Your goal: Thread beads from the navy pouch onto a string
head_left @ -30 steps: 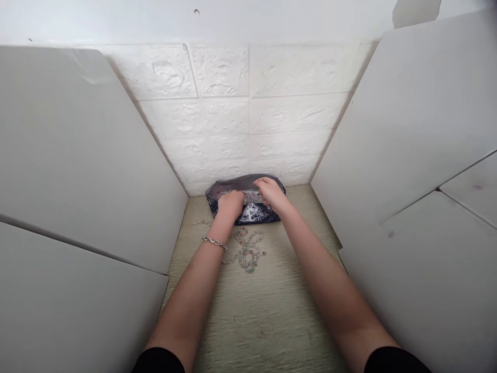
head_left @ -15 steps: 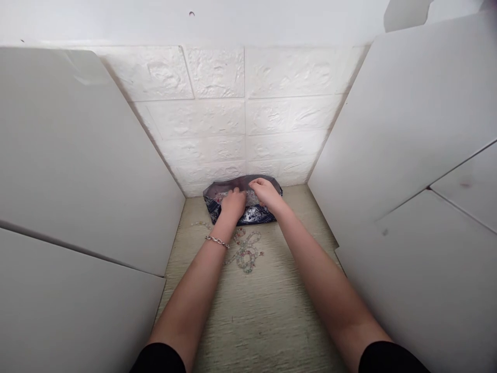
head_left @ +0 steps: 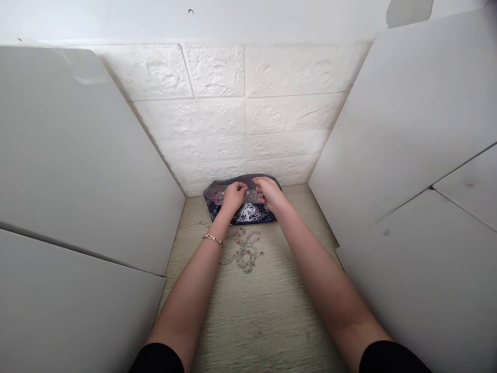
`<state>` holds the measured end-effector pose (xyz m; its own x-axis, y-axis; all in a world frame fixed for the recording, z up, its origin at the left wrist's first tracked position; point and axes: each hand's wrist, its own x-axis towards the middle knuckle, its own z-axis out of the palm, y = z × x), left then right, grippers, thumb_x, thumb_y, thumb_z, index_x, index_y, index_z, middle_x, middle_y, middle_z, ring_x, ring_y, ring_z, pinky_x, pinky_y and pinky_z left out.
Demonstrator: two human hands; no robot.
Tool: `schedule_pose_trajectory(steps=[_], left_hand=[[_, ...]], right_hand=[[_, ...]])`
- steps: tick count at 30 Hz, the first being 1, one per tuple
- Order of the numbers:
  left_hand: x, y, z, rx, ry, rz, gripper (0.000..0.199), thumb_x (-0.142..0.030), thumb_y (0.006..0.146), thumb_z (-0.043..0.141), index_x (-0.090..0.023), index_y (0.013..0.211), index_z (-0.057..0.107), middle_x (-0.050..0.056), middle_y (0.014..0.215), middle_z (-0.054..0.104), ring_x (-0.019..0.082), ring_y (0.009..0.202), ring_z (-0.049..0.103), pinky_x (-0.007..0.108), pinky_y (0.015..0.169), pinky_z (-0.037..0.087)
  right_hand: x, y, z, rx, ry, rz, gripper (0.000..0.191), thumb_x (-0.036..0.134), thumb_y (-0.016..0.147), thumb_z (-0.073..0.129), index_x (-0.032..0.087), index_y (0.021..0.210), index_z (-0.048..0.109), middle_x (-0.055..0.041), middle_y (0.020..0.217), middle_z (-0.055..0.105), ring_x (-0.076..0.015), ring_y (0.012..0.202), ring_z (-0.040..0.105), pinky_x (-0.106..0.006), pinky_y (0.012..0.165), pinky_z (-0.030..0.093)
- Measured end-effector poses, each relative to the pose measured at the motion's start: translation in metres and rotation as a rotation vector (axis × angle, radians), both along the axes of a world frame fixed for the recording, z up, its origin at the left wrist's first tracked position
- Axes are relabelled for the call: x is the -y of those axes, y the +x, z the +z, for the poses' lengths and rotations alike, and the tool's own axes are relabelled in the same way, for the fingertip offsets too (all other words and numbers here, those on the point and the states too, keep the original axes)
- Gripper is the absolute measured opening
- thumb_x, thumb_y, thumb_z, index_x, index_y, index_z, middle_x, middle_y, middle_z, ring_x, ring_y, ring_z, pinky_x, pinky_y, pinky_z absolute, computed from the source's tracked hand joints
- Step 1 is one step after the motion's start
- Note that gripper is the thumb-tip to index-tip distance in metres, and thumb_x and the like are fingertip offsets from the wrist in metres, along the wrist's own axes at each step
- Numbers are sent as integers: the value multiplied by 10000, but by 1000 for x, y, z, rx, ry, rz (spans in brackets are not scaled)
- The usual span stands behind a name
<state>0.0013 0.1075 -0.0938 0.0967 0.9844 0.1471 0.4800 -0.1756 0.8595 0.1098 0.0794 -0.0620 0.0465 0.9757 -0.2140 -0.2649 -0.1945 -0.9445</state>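
Note:
A dark blue patterned pouch [head_left: 248, 213] with a clear plastic top lies at the far end of the table, against the white brick wall. My left hand [head_left: 232, 197] and my right hand [head_left: 268, 194] both rest on its top edge, fingers curled and pinching the clear plastic near the middle. A silver chain bracelet [head_left: 213, 239] sits on my left wrist. Strings of pale coloured beads [head_left: 245, 249] lie loose on the table just in front of the pouch, between my forearms.
White boards [head_left: 77, 171] stand close on the left and more of them [head_left: 407, 155] on the right, forming a narrow booth. The tabletop [head_left: 256, 321] is pale green with a woven texture. A few more beads [head_left: 200, 224] lie at the left near the board.
My left hand has shifted right and up along the pouch's top edge, closer to my right hand. The pouch stays in place.

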Motion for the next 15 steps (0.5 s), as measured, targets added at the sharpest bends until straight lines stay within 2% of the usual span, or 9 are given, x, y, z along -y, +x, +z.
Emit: schedule_pose_trajectory(steps=[4, 6, 8, 10, 12, 15], left_hand=[[-1, 6, 7, 922, -316, 73, 111, -61, 725, 463, -109, 643, 520, -6, 617, 528, 29, 586, 506, 132, 630, 436], [-3, 5, 9, 1208, -450, 151, 164, -17, 735, 432, -106, 612, 497, -2, 622, 524, 15, 598, 508, 98, 632, 440], [-5, 3, 11, 1351, -534, 192, 191, -17, 753, 405, -105, 607, 489, 4, 622, 523, 18, 616, 516, 91, 635, 452], [-6, 0, 12, 1411, -553, 193, 190, -27, 762, 396, -105, 617, 490, 3, 617, 521, 21, 624, 519, 93, 642, 462], [-5, -2, 13, 1425, -551, 179, 181, -37, 764, 395, -104, 627, 492, 1, 611, 521, 25, 627, 525, 105, 652, 470], [-1, -5, 17, 1411, -549, 159, 165, -44, 755, 400, -104, 633, 494, 3, 604, 525, 41, 633, 537, 133, 645, 482]], right_hand=[[-2, -1, 1, -469, -127, 33, 85, 112, 724, 340, 146, 730, 417, 75, 454, 228, -40, 354, 189, -154, 340, 184], [-3, -3, 0, -555, -156, 7, 136, 78, 715, 313, 121, 753, 437, 69, 457, 247, -37, 359, 223, -146, 344, 205], [-2, -4, 0, -554, -164, 15, 176, 55, 717, 311, 94, 800, 461, 59, 466, 281, -34, 371, 261, -139, 350, 224], [-1, -5, 1, -487, -143, 57, 192, 42, 730, 327, 84, 849, 472, 48, 480, 324, -32, 379, 288, -136, 355, 236], [1, -5, 2, -363, -93, 84, 203, 64, 762, 341, 105, 915, 467, 51, 486, 340, -33, 367, 279, -139, 348, 226], [4, -3, 4, -106, -8, 104, 219, 185, 820, 338, 167, 1010, 447, 72, 463, 294, -36, 325, 206, -147, 323, 155]])
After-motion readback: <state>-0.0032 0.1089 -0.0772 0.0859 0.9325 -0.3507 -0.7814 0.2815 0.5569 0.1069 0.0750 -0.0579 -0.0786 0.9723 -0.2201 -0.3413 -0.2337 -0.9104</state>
